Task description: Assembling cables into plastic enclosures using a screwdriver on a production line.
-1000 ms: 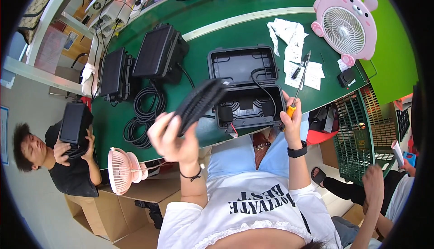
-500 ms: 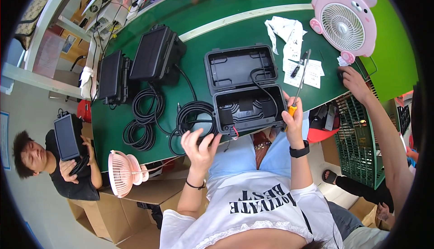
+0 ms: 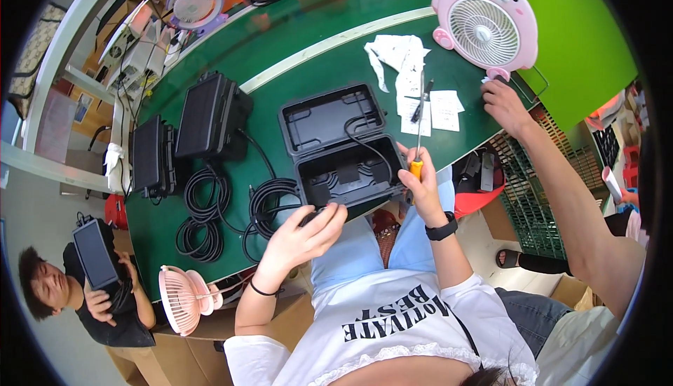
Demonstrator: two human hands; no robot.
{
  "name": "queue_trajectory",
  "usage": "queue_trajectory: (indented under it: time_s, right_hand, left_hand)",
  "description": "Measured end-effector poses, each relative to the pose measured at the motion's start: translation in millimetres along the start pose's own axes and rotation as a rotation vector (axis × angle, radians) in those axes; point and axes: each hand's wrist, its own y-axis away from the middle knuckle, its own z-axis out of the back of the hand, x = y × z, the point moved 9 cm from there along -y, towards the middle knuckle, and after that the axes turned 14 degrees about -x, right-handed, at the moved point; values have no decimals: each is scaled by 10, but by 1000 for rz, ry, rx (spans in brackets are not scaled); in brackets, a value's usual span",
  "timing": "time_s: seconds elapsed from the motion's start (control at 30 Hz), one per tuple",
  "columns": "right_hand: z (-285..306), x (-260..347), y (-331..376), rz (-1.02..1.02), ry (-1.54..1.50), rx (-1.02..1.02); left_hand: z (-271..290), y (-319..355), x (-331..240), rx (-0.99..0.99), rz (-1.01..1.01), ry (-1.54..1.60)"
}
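A black plastic box (image 3: 350, 184) stands with its lid (image 3: 333, 121) hinged back on the green table, at the near edge in front of me. My left hand (image 3: 306, 236) is at its near left corner, fingers curled around something dark that they mostly hide. From beside that corner a coiled black cable (image 3: 270, 207) spreads to the left. In my right hand (image 3: 422, 184) is a screwdriver (image 3: 416, 168) with a yellow handle, its shaft pointing away from me; this hand is against the box's right side. A thin black wire (image 3: 371, 149) runs from lid to base inside.
Two closed black boxes (image 3: 210, 116) with cable coils (image 3: 203, 200) stand at left. White papers (image 3: 413, 91) and a pink fan (image 3: 487, 25) lie far right, near another person's hand (image 3: 506, 105). A small pink fan (image 3: 184, 298) sits at the near left, where a co-worker holds a black panel (image 3: 97, 251).
My left hand has gone from spread fingers beside the box to a curled grip at its near left corner. The view has shifted; the screwdriver stays in my right hand.
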Motion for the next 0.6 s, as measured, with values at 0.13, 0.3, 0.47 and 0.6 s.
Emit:
queue_trajectory:
  time_s: [0.13, 0.3, 0.47, 0.6]
  right_hand:
    - [-104, 172, -55, -95, -14, -60]
    - [-157, 239, -144, -145, 49, -92]
    - [-154, 258, -163, -176, 21, -86]
    - [-171, 249, -234, -157, 45, -72]
  left_hand:
    - [24, -47, 256, -91, 190, 343]
    - [-98, 31, 737, -300, 721, 840]
    - [-283, 191, 813, -361, 893, 1076]
    - [-407, 336, 880, -525, 976, 1331]
